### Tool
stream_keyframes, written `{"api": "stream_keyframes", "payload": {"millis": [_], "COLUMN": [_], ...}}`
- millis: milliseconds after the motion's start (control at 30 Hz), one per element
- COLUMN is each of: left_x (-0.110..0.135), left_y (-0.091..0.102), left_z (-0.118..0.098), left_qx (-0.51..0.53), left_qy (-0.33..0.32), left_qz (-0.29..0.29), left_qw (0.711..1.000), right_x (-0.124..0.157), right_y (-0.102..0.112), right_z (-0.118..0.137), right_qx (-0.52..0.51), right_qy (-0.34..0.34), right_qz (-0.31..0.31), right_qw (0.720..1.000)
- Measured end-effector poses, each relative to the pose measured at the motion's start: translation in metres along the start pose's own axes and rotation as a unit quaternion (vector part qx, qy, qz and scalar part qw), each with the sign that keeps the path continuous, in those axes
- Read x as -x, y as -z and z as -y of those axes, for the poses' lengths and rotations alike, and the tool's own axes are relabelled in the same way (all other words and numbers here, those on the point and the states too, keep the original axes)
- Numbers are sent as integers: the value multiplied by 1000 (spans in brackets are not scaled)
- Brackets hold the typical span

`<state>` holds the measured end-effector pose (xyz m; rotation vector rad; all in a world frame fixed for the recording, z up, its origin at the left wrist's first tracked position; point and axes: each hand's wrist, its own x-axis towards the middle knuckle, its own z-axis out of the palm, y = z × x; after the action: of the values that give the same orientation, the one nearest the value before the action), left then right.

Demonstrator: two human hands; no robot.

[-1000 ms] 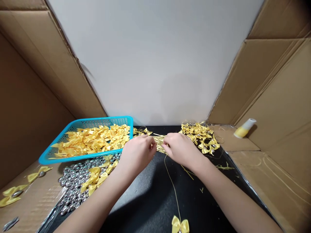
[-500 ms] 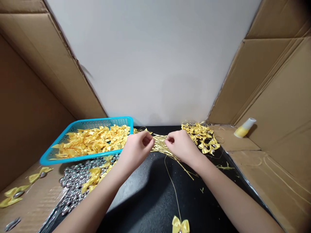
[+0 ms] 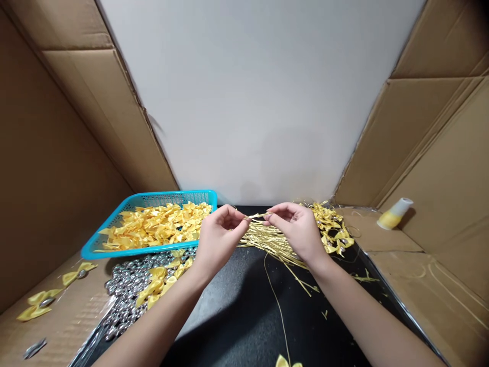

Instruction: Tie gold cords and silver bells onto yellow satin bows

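My left hand (image 3: 219, 239) and my right hand (image 3: 300, 229) are raised a little above the black table, fingertips pinched on the two ends of one short gold wire tie (image 3: 256, 216). Below them lies a loose bundle of gold wire ties (image 3: 267, 240). A blue plastic basket (image 3: 114, 224) full of yellow satin bows (image 3: 156, 227) stands to the left. Silver bells (image 3: 128, 285) with a few yellow bows on them lie in front of the basket. A pile of finished bows with bells (image 3: 330, 224) sits just right of my right hand.
Cardboard walls close in both sides, with a white wall behind. A small white and yellow spool (image 3: 394, 213) lies on the cardboard at right. Stray bows (image 3: 38, 305) lie on the cardboard at left. A long gold thread (image 3: 280, 311) runs to a bow (image 3: 284, 362) at the bottom edge.
Both hands have lifted off the bundle of ties and now hold a single tie stretched between them. The camera has tilted slightly, shifting the scene down and right.
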<state>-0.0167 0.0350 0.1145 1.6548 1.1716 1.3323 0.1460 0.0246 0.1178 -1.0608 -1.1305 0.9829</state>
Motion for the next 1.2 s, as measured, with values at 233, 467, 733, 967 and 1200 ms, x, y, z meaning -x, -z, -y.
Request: {"api": "stream_keyframes", "payload": {"millis": [233,467,733,967,1200], "left_x": [7,11,13,18,21], "left_y": [-2,-2,-2,-1,1], "left_z": [-4,-9,-12,-9,-13], "left_qx": [70,81,84,66,6], "left_qy": [-17,-51,-96,-163,-218], "left_qz": [26,14,-1,-27,-40], "left_qw": [997,995,992,984,975], "right_x": [4,7,13,20,25], "right_y": [-2,-4,-7,-11,-10], "right_z": [-4,-4,-5,-5,0], "right_qx": [-84,-99,-175,-194,-158], "right_qy": [24,26,17,41,69], "right_qz": [21,18,37,25,25], "right_qw": [996,995,984,980,985]}}
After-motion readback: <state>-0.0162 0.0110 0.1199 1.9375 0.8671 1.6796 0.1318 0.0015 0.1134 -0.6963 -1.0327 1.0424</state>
